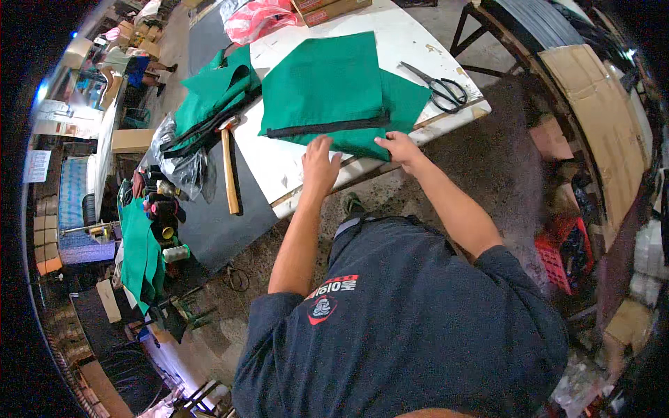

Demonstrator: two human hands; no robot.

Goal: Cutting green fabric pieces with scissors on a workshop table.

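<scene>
Green fabric (324, 83) with a black zipper strip (327, 125) along its lower part lies on the white worktable (444, 52). My left hand (319, 161) is at the fabric's near edge, fingers loosely curved and somewhat apart. My right hand (401, 151) pinches the fabric's lower right part, thumb on top. Black-handled scissors (446, 94) rest right of the fabric. A hammer (230, 167) with a wooden handle lies to the left, beside a folded green fabric bundle (212, 97) and crumpled clear plastic (178, 167).
A grey mat (237, 244) holds thread spools (174, 252) and green pieces (136, 258) at left. Boxes (327, 7) and a pink-white bag (251, 21) sit at the back. Cardboard (585, 118) and a red crate (557, 251) are at right. Another person (132, 66) bends at far left.
</scene>
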